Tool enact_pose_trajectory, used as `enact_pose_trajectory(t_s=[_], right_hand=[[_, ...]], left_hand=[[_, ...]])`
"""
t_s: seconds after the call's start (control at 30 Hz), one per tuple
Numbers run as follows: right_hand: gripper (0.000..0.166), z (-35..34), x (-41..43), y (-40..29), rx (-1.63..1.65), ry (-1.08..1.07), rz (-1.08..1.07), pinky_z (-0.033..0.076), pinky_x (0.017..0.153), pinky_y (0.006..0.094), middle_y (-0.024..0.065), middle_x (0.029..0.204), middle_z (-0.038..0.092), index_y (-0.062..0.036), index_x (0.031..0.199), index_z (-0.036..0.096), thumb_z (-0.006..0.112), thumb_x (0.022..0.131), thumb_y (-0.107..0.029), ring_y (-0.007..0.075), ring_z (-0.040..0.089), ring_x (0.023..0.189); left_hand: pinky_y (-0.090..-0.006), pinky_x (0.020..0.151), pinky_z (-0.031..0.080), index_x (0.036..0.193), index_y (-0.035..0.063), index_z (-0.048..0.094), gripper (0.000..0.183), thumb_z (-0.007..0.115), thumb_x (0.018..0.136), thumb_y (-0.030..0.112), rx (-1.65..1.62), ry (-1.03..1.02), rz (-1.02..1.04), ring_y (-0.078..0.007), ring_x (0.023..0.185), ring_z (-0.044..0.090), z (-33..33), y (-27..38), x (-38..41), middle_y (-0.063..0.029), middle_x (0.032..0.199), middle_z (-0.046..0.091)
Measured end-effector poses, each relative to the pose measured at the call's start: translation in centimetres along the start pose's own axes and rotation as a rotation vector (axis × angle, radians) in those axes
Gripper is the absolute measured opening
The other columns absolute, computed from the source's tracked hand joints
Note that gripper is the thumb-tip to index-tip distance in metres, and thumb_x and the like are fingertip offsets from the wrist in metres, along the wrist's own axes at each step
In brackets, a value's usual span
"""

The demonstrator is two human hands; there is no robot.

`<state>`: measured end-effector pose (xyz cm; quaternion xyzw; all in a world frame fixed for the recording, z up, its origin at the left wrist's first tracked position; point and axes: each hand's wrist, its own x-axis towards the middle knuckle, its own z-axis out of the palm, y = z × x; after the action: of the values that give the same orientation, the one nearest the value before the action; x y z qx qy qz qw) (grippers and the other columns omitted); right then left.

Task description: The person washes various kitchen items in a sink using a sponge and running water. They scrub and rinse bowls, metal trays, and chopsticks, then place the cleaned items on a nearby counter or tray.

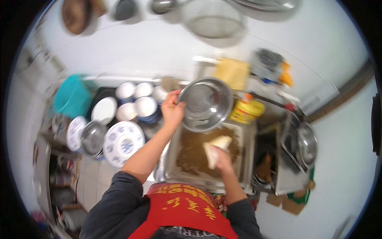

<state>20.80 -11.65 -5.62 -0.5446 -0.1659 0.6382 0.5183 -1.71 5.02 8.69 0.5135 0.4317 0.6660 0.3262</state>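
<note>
My left hand [173, 109] grips the rim of a shiny stainless steel bowl [197, 103] at its left side. The bowl is held tilted above the back part of a metal sink [249, 155], with its hollow side towards me. Lower down, my right hand [222, 158] holds a folded pale cloth [215, 148] over the sink. Murky brown water [191, 152] stands in the basin beneath both hands. The right fingers are partly hidden by the cloth and blurred.
Stacked white bowls [145, 106], a blue-patterned plate [124, 144], a steel bowl [93, 137] and a teal bucket [73, 97] stand to the left. Behind the sink are a yellow container [247, 112] and a yellow cloth [232, 73]. More steel pans [307, 145] lie right. A strainer [212, 19] hangs above.
</note>
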Motion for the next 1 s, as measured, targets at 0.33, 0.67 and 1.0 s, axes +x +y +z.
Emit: enact_pose_trajectory(t_s=[0.33, 0.67, 1.0], right_hand=[[0.040, -15.0, -2.2, 9.5, 0.197, 0.481, 0.171, 0.052, 0.090, 0.0414, 0.0140, 0.122, 0.059, -0.0001, 0.131, 0.048, 0.049, 0.095, -0.018, 0.0295, 0.060, 0.108], [0.049, -10.2, -0.2, 8.2, 0.015, 0.484, 0.215, 0.053, 0.082, 0.0461, 0.0147, 0.122, 0.057, -0.0028, 0.133, 0.048, 0.063, 0.089, -0.017, 0.0312, 0.061, 0.102], [0.064, -7.6, -4.1, -2.1, 0.980, -0.542, 0.100, 0.056, 0.077, 0.0441, 0.0273, 0.127, 0.050, 0.0037, 0.140, 0.035, 0.051, 0.095, -0.039, 0.0302, 0.061, 0.095]], left_hand=[[-0.0270, 0.059, 0.045, 0.093, 0.0046, 0.064, 0.010, 0.065, 0.086, 0.011, -0.144, 0.836, -0.349, -0.0123, 0.069, 0.058, -38.6, 1.5, -2.5, -0.0024, 0.082, 0.064], [-0.0282, 0.055, 0.050, 0.085, 0.0014, 0.057, 0.013, 0.064, 0.089, 0.013, 0.210, 0.968, -0.547, -0.0154, 0.070, 0.061, -49.0, -1.5, -8.0, -0.0048, 0.080, 0.062], [-0.0467, 0.105, 0.032, 0.130, -0.0047, 0.044, 0.060, 0.067, 0.076, 0.008, 1.276, 0.414, 0.028, -0.0367, 0.120, 0.042, -39.8, -1.8, -7.4, -0.0213, 0.128, 0.045]])
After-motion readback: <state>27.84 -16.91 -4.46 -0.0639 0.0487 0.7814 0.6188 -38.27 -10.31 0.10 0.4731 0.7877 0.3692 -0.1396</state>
